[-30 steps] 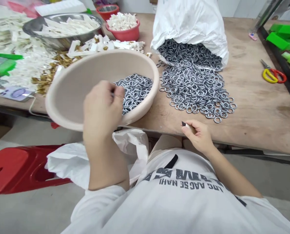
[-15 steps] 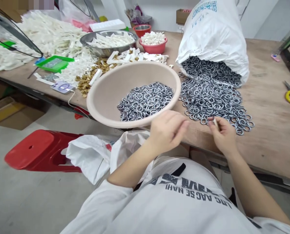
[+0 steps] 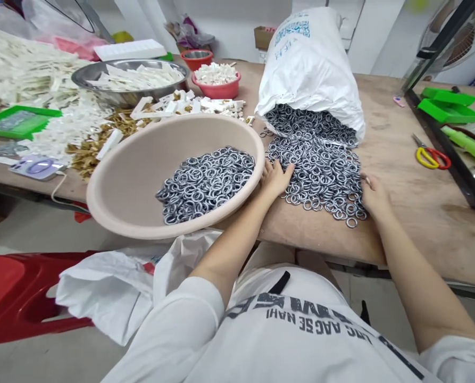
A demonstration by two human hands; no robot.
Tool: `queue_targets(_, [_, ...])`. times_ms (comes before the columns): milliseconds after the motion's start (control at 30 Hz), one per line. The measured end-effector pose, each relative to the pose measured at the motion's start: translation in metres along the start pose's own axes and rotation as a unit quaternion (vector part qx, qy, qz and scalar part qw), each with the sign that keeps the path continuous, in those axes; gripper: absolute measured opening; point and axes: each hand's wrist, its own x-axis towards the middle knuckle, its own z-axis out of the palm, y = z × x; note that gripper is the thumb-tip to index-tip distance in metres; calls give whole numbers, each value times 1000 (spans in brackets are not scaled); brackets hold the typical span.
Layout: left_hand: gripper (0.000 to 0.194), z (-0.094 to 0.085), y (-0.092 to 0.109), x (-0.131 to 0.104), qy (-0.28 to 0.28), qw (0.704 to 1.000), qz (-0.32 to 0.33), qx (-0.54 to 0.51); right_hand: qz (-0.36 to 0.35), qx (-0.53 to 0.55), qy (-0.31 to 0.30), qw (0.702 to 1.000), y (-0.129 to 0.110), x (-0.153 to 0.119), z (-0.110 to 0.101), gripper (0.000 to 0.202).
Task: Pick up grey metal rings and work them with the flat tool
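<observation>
Rings (image 3: pixel 319 173) of grey metal lie heaped on the wooden desk (image 3: pixel 413 229), running out from the mouth of a white sack (image 3: pixel 317 69) that faces the person. The left hand (image 3: pixel 276 178) is at the heap's left edge, loosely cupped, with the thumb held away from the fingers; I cannot tell whether it has hold of any rings. The right hand (image 3: pixel 375 196) is at the right edge, its fingers bent and near together; what it grips, if anything, cannot be made out.

Blue print marks the sack: a square patterned like a scan code and some characters too small to read. Just left of the heap, a beige basin (image 3: pixel 121 175) holds more of the same rings, gathered toward its right side. On the person's white shirt (image 3: pixel 301 351), upside down, dark letters seem to read "LOG AAGSE NAHI"; a larger line is lost in the folds.

Behind the basin are white plastic pieces (image 3: pixel 163 109), a pink-red tub (image 3: pixel 221 91) and a steel bowl (image 3: pixel 141 98), both filled with white parts. A green tray (image 3: pixel 41 126) is at far left. Scissors (image 3: pixel 432 157) with yellow and red handles lie well right of the heap.
</observation>
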Motion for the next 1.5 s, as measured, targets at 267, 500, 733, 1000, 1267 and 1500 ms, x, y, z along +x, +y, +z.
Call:
queue_targets(267, [75,16,-7,-15,4,989,149,22,-61,35,-35,997,-44,-19,10,48])
queue_targets(500, [65,21,0,-24,21,982,188,21,-113,90,-19,989,-54,-26,6,46])
queue_targets(733, [43,20,-5,-28,85,969,231,-33,-109,134,41,984,-51,-28,1,44])
queue_targets(1000, [35,17,0,-15,104,957,266,-55,-69,174,74,980,-38,-26,0,46])
queue_targets(1267, [20,13,-2,-21,147,933,316,-83,-113,131,79,982,-45,-28,-8,45])
queue_targets(1500, [29,-15,17,-75,63,921,319,-215,-58,237,74,967,-94,-59,-40,43])
